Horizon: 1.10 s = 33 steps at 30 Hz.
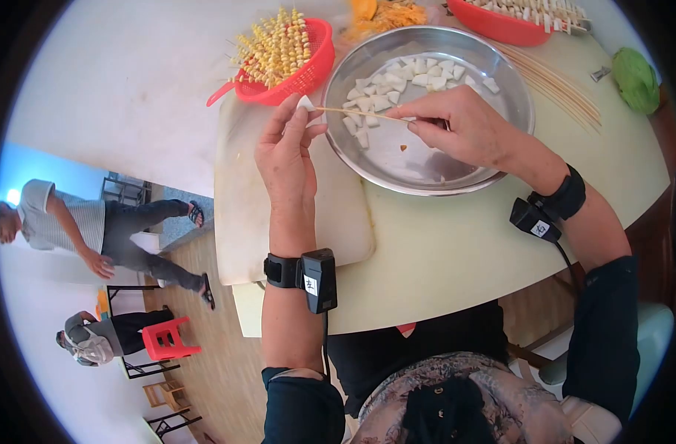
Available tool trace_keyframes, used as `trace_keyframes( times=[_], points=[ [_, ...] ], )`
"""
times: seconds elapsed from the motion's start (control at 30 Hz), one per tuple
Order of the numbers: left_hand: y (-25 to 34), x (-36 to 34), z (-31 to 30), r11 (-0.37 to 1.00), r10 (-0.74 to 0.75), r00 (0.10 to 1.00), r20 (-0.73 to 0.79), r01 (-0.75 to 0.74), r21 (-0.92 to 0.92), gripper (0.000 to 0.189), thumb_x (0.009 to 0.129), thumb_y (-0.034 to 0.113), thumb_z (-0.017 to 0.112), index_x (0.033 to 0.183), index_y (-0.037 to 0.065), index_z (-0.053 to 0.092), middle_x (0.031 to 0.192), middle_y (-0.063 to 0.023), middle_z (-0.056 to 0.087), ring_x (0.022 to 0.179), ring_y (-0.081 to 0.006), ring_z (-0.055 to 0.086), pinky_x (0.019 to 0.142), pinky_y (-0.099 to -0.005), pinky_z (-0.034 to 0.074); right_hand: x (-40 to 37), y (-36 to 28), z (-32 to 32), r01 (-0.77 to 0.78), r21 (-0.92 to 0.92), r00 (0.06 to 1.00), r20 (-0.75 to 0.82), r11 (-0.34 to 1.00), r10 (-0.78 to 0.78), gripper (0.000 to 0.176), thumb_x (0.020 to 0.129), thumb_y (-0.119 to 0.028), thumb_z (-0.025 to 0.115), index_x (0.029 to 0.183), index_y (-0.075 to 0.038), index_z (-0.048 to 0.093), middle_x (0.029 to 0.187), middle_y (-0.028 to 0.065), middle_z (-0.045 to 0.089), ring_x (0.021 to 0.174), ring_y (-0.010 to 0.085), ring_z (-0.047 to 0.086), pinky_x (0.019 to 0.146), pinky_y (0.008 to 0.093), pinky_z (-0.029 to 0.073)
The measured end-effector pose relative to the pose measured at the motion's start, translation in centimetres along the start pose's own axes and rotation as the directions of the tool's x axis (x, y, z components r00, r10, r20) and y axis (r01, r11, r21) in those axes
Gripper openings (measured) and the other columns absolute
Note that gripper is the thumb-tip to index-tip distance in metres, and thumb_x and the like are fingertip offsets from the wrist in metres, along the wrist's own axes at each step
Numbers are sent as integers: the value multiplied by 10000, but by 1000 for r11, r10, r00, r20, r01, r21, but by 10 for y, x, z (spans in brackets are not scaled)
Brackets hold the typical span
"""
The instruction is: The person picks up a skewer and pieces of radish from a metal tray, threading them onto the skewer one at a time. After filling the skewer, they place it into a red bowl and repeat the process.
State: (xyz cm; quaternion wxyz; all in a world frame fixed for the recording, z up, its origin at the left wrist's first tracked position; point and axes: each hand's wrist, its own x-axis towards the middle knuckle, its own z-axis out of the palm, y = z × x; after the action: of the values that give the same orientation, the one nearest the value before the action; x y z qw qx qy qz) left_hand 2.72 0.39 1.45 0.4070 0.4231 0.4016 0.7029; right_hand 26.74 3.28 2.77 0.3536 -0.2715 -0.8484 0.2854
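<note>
Between the thumb and fingers of my left hand (pixel 288 148) is a small white cut chunk (pixel 306 103). My right hand (pixel 464 127) pinches a thin bamboo skewer (pixel 360 112), whose far tip meets that chunk. Below the skewer sits a wide steel basin (pixel 456 185) with many similar white pieces (pixel 419 72) spread over its far and left parts. A small brown bit (pixel 404 148) lies on the basin floor. Under my left wrist is a white cutting board (pixel 345 222).
Past my left hand stands a red colander (pixel 319 59) full of loaded yellow skewers (pixel 275 48). Loose bamboo skewers (pixel 560 85) lie right of the basin, near a green cabbage (pixel 636 80). A red basket (pixel 501 22) holds white skewers. Two people (pixel 71 222) are off to the left.
</note>
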Motion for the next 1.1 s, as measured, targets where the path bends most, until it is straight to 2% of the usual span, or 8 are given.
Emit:
trace_keyframes(
  times=[0.2,0.3,0.37,0.57,0.63,0.87,1.07,1.1],
  points=[
    [2,-2,-1,1000,0,1000,-13,0,11,218,860,-13,591,1071,-70,596,968,-136,627,843,-220,658,657,-274,571,-1,-4,5,62,-17,998,-3,998,-62,286,796,-58,547,1054,-50,671,737,160,645,592,236,614,577,305,477],
    [1,-3,1,1000,1,1000,-26,0,15,210,856,-12,597,1058,-72,598,950,-136,632,840,-219,658,652,-274,571,-3,-4,5,-37,34,999,-10,999,38,279,797,-48,549,1048,-46,673,750,155,650,588,234,615,572,304,479],
    [0,-4,4,1000,3,1000,-23,-2,15,210,853,-10,602,1053,-73,599,941,-135,635,837,-217,658,652,-274,571,-2,-5,5,33,-4,999,-38,999,-34,272,798,-53,554,1042,-42,675,741,150,652,587,235,616,570,301,481],
    [0,-7,6,995,59,998,-24,-57,82,203,836,-6,625,1026,-74,610,921,-135,647,828,-196,649,714,-294,564,-3,-1,6,44,-42,998,-31,998,-46,263,797,-63,554,1028,-43,679,747,152,654,606,248,625,591,322,493],
    [0,-6,4,995,47,998,-32,-44,90,204,839,-35,612,1040,-70,601,952,-135,641,871,-231,654,749,-297,565,-3,-1,6,53,-59,998,-31,997,-55,261,798,-66,553,1026,-44,679,751,154,654,610,253,625,596,326,495],
    [0,-7,2,995,33,998,-61,-27,99,205,827,-34,628,1029,-67,608,951,-136,645,879,-227,654,748,-304,566,-3,1,7,80,-101,995,-43,992,-84,261,800,-73,551,1024,-58,684,736,153,651,600,261,619,595,332,495],
    [-3,-9,6,965,180,982,-61,-164,205,227,816,-18,651,1036,-56,610,925,-110,646,827,-168,643,714,-284,560,-3,0,7,49,-113,998,-26,992,-52,267,805,-67,545,1032,-61,685,702,148,647,586,254,613,582,329,490],
    [-1,-11,10,943,222,973,-66,-197,268,231,813,-18,655,1036,-54,610,914,-101,643,809,-150,634,701,-277,560,-3,0,7,49,-113,998,-26,992,-52,267,805,-67,545,1032,-61,685,702,148,647,586,254,613,582,329,490]
  ],
)
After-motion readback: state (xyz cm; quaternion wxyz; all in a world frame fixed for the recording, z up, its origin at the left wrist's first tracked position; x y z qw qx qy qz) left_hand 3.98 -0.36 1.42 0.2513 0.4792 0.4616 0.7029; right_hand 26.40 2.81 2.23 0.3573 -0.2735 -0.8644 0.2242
